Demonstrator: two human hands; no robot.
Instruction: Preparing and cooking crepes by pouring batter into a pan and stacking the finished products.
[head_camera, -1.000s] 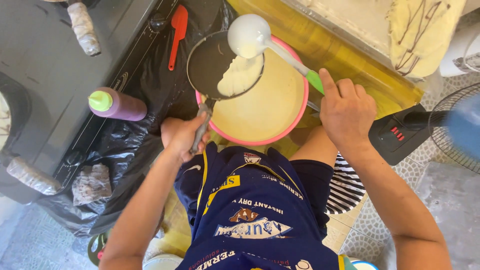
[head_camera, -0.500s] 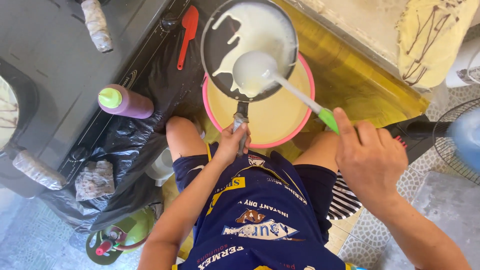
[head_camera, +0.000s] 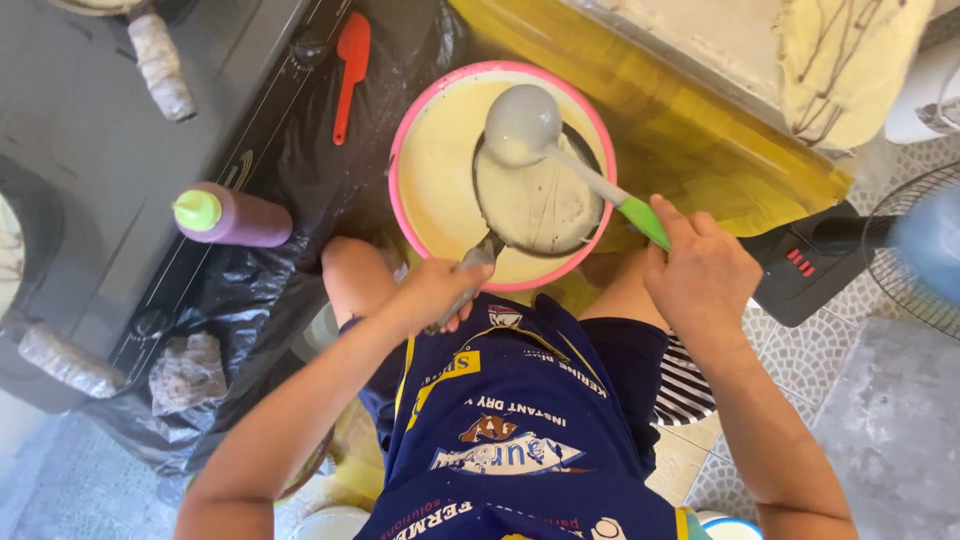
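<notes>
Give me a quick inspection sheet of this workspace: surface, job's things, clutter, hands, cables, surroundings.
Surface: black plastic sheet beside a grey stove; tiled floor.
Job's things: pink basin of pale batter; pan over it, coated with batter; ladle above the pan.
Clutter: red spatula, purple bottle, crumpled rag.
Hands: left hand grips the pan handle; right hand holds the ladle's green handle.
Cables: nothing seen.
Surroundings: fan at right, yellow board behind the basin.
</notes>
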